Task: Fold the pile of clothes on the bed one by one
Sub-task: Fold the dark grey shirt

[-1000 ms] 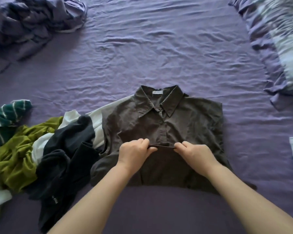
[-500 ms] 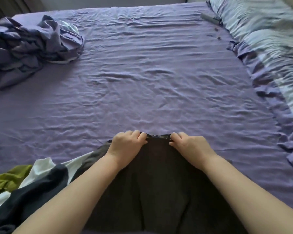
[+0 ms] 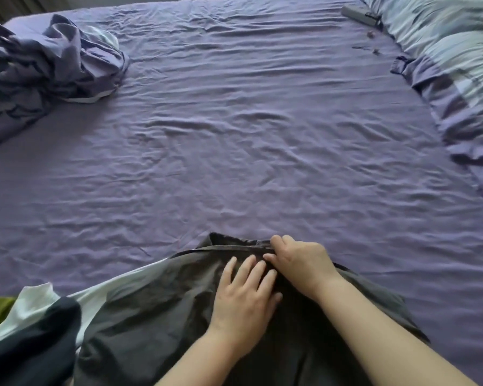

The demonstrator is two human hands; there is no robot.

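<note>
**Shirt fold nearly closed, left hand switched to smoothing**

Since a second back, when both hands pinched the hem mid-shirt with the collar showing, big change: hem carried up over the collar; left hand let go, now flat with straight fingers pressing the shirt; right hand still pinching the folded edge at the far end. Looks like the bottom-to-top fold is basically done, just needs flattening.

Room-wise: shirt sitting at the near edge of the bed, wide wrinkled sheet beyond it; pile touching, partly under, the shirt's left side, so sliding left gets messy; duvet far left, pillows far right, both well apart; right side free for setting it down.
</note>
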